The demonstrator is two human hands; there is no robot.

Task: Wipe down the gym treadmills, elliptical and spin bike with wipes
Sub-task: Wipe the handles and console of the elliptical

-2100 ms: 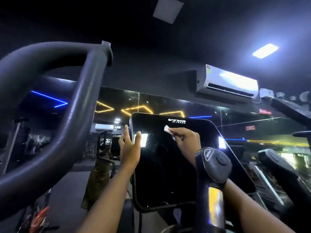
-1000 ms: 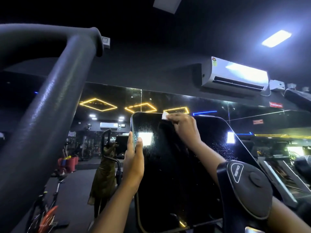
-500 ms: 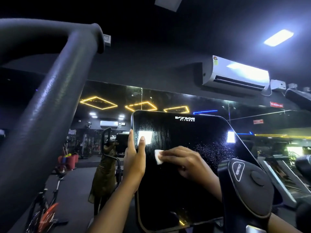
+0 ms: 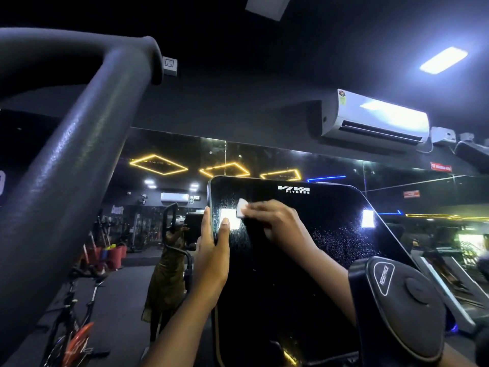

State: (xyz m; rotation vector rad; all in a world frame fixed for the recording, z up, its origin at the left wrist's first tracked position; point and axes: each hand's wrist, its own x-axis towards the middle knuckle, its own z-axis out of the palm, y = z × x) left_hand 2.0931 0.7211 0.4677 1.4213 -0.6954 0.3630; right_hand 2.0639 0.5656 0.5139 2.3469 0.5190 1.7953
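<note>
Wipe point(image 4: 241, 207), a small white pad, sits pinched in the fingertips of the right hand point(image 4: 275, 223), which I see pressing it against the upper left of the black console screen point(image 4: 291, 274), below and left of the VIVA FITNESS logo point(image 4: 293, 189). The left hand point(image 4: 211, 258) grips the screen's left edge, thumb on the glass, fingers wrapped behind. I make out fine droplets on the glass further right. A thick grey handlebar point(image 4: 68, 181) arcs across the left; a white air conditioner point(image 4: 375, 120) hangs above.
</note>
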